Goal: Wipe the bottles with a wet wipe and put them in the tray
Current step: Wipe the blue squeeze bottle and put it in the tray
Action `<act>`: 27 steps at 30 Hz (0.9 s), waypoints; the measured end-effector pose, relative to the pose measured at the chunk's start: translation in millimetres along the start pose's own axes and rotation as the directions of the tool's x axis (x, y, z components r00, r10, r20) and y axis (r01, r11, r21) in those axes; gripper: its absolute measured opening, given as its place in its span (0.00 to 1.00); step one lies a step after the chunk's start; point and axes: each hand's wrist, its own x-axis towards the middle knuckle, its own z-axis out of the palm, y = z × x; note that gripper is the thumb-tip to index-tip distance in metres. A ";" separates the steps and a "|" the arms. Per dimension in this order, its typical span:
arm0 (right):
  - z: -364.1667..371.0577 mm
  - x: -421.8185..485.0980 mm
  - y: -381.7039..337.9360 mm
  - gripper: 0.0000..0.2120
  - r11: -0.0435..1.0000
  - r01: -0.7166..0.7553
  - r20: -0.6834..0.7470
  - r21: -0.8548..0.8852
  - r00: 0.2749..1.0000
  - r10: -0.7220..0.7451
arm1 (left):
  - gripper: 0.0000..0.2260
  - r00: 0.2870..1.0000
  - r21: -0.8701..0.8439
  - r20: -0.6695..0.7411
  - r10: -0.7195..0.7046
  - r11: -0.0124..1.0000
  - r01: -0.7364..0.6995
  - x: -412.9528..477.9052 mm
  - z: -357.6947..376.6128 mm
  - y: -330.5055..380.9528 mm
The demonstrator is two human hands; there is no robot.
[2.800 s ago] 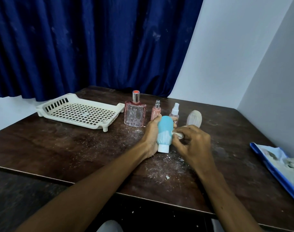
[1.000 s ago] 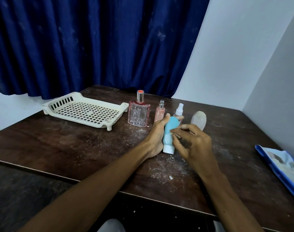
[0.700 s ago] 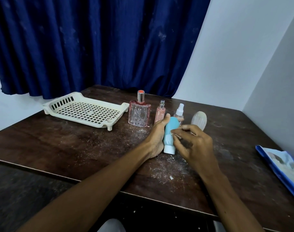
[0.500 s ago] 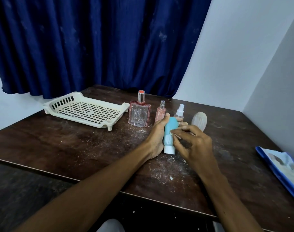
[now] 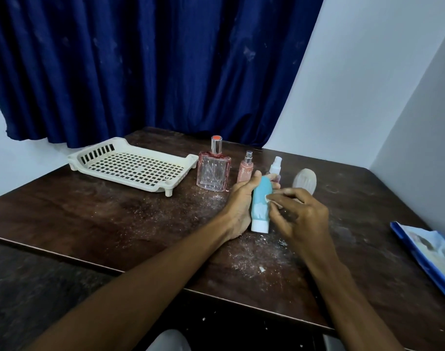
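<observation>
Wiping is running: left hand is gripping the blue bottle, right hand is pinching the wipe against it. Four other bottles are waiting beyond the grip; tray, well left, is holding none.

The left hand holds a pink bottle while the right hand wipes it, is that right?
Not pink: the head view shows the left hand holding a blue bottle while the right hand wipes it with a wipe.

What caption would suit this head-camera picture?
Left hand holds a blue bottle; right hand rubs it with a wipe, tray nearby.
</observation>
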 end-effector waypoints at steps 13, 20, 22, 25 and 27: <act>0.9 -2.1 -3.6 0.09 0.999 0.027 0.024 0.037 0.999 -0.028 | 0.18 1.000 -0.065 0.014 0.013 0.998 -0.012 1.6 -0.3 -1.3; 0.9 0.5 -6.6 0.08 0.999 0.045 0.004 0.003 0.999 -0.045 | 0.17 0.999 -0.050 0.020 0.032 0.998 -0.031 1.2 0.2 0.2; 1.8 -0.7 -8.5 0.07 0.996 0.083 0.006 -0.016 0.997 -0.083 | 0.17 0.999 -0.038 0.023 0.042 0.998 -0.042 1.3 -0.8 0.2; 1.3 -1.1 -5.3 0.07 0.999 0.043 -0.013 0.008 0.999 -0.043 | 0.18 0.999 -0.042 0.024 0.037 0.998 -0.036 0.6 -1.6 0.2; 1.9 -0.6 -5.1 0.08 0.999 0.041 -0.015 0.013 0.999 -0.041 | 0.17 0.999 -0.036 0.032 0.044 0.998 -0.042 0.4 -1.8 0.4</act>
